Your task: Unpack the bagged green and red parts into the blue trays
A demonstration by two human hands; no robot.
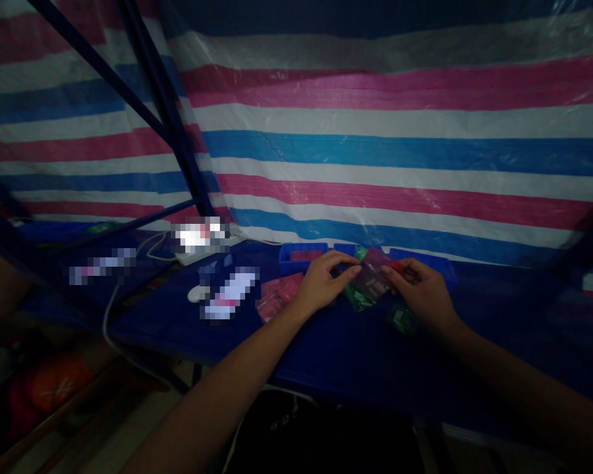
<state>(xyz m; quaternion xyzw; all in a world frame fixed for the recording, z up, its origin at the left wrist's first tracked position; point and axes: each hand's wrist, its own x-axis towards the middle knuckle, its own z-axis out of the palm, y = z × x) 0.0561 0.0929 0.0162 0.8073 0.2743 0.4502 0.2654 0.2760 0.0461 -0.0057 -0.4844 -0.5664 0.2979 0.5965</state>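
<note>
Between my two hands is a small clear plastic bag (pixel 373 275) with a reddish upper edge and small pale pieces inside. My left hand (pixel 325 280) pinches its left edge between thumb and fingers. On the other side, my right hand (pixel 420 288) is closed on its right edge, near a bit of red. Green packets (pixel 358 299) lie under and behind the bag. Another dark green packet (pixel 402 318) rests on the table below my right hand. Beside my left wrist is a pile of pink packets (pixel 279 296).
Blue bins (pixel 291 258) line the back of the blue table (pixel 326 355). To the left are a pixelated flat object (pixel 231 293), a white round item (pixel 197 293) and a white power strip (pixel 212 249) with cables. Another person's hand (pixel 0 286) shows at the far left, beyond blue frame posts (pixel 182 158).
</note>
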